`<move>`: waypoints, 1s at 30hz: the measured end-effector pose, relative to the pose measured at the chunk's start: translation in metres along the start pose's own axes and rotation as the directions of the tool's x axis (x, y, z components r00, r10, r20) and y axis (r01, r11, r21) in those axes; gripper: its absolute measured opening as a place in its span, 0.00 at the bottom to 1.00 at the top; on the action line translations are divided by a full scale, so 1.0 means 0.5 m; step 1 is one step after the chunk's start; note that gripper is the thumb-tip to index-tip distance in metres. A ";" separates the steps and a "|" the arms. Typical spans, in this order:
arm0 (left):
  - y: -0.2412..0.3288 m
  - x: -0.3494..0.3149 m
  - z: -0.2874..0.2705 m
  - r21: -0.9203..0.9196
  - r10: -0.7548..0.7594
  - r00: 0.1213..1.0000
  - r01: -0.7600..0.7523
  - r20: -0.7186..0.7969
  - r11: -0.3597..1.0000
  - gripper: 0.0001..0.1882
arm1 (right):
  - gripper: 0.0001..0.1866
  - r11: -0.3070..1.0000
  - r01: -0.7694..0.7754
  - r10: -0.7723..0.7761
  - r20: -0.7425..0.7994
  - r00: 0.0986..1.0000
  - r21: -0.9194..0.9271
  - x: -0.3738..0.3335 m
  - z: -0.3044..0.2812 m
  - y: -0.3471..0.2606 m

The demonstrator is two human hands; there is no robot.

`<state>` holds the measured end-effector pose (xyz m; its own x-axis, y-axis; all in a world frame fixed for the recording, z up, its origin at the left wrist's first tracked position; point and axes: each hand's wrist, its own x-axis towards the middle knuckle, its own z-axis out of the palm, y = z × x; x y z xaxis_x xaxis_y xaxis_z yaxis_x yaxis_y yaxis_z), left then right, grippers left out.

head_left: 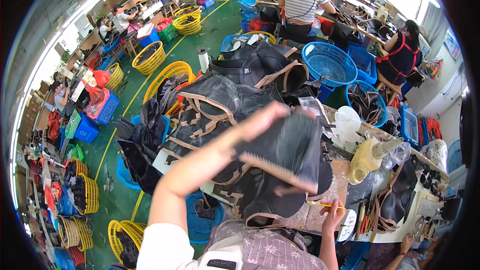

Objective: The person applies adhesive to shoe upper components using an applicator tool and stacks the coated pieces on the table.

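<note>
My left hand (267,119) is blurred, reaching across the bench with its fingers closed on a black leather boot piece (287,145). That piece has a notched tan edge and is smeared by motion, held up over a pile of similar pieces (272,197). Low at the right, my right hand (332,215) pinches a thin yellow-handled brush (320,204), its pale tip pointing left toward the pile's near edge. The brush's exact tip is too small to make out.
Right of the pile stands a cream plastic bottle (364,160) beside clear plastic wrap. More boot pieces (242,65) are heaped at the bench's far end. Blue baskets (329,62) and yellow baskets (150,57) stand around on the green floor. Several people work at other benches.
</note>
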<state>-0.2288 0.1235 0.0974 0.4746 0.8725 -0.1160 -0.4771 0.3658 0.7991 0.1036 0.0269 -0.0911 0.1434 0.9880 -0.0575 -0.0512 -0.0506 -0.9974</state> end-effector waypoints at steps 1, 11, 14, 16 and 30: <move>0.080 -0.005 0.026 0.122 0.108 0.994 -0.107 -0.007 0.987 0.24 | 0.17 1.000 0.004 -0.004 0.006 1.000 0.009 0.003 -0.002 -0.002; 0.484 -0.239 -0.037 0.375 0.741 0.671 -0.692 0.020 0.617 0.20 | 0.13 0.996 -0.062 0.043 -0.241 0.969 -0.072 -0.051 -0.122 0.068; 0.539 -0.322 -0.068 0.549 0.818 0.573 -0.669 -0.049 0.501 0.19 | 0.12 0.993 -0.120 0.113 -0.279 0.954 -0.009 -0.051 -0.161 0.081; 0.572 -0.330 -0.108 0.695 0.851 0.511 -0.568 -0.121 0.440 0.19 | 0.12 1.000 -0.011 0.013 -0.424 0.906 0.007 -0.043 -0.168 0.077; 0.071 0.043 -0.313 0.694 0.600 0.577 -0.078 -0.554 0.716 0.27 | 0.06 0.918 0.095 -0.239 -0.346 0.907 -0.385 0.241 -0.182 0.016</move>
<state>-0.3510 0.2056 0.0309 -0.4218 0.9026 0.0858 0.1349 -0.0311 0.9904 0.2103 0.1321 -0.1099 0.4844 0.8580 0.1712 0.3472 -0.0089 -0.9377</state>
